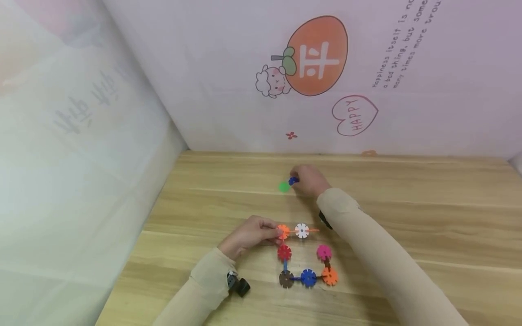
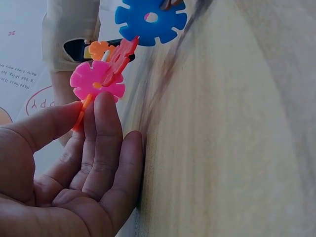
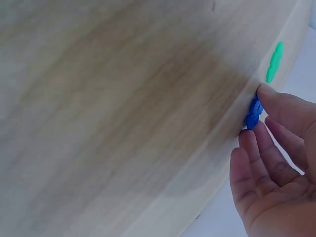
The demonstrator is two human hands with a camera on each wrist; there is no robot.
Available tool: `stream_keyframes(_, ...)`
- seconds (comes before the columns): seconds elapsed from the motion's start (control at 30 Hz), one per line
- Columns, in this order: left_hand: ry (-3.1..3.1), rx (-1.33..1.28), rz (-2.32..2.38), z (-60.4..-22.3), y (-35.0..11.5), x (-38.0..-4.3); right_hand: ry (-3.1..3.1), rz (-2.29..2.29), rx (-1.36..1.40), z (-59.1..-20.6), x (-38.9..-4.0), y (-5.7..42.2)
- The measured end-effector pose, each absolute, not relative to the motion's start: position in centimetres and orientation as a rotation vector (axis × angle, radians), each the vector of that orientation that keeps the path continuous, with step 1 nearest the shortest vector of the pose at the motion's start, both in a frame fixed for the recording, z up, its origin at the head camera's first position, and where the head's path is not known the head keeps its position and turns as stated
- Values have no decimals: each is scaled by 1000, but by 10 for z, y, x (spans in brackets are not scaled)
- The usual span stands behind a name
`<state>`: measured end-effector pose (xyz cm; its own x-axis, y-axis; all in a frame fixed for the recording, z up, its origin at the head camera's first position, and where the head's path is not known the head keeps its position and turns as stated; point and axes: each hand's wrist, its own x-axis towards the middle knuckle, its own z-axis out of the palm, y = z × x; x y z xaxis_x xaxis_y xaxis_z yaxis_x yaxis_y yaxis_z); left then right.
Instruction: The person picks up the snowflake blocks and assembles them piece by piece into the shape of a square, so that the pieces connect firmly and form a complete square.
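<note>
My left hand (image 1: 254,234) pinches an orange notched disc (image 1: 283,231) at the near-left corner of a linked chain of snowflake discs. In the left wrist view the thumb and fingertips hold that orange disc (image 2: 84,111) by its edge, beside a pink-looking disc (image 2: 89,81). The chain also has a white disc (image 1: 302,230), a red disc (image 1: 284,252), a brown disc (image 1: 286,279), a blue disc (image 1: 308,277) and a magenta disc (image 1: 324,252). Farther back, my right hand (image 1: 311,179) pinches a dark blue disc (image 1: 292,181) beside a loose green disc (image 1: 284,186).
The chain lies on a wood-grain table (image 1: 212,190) as a square with a gap on its right side. A printed cloth wall (image 1: 228,90) rises behind the table, and a white cloth (image 1: 81,181) hangs along the left.
</note>
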<state>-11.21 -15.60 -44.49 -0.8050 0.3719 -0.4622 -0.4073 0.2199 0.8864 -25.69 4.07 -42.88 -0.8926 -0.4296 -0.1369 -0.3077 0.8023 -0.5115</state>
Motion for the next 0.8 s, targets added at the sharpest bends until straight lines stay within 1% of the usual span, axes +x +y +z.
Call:
stream_keyframes(0.33,1873,-45,1664,-445,-154,-112,2675,-836,-643,-433,-247,74)
stream_keyframes(0.63,1919,1,1620,-443,-157,-111,2511,-999,-536,-432,-215,113)
stream_keyframes(0.8,1957,14,1582,-444,-157,-110,2315,-1175,-372,-430,-188,134)
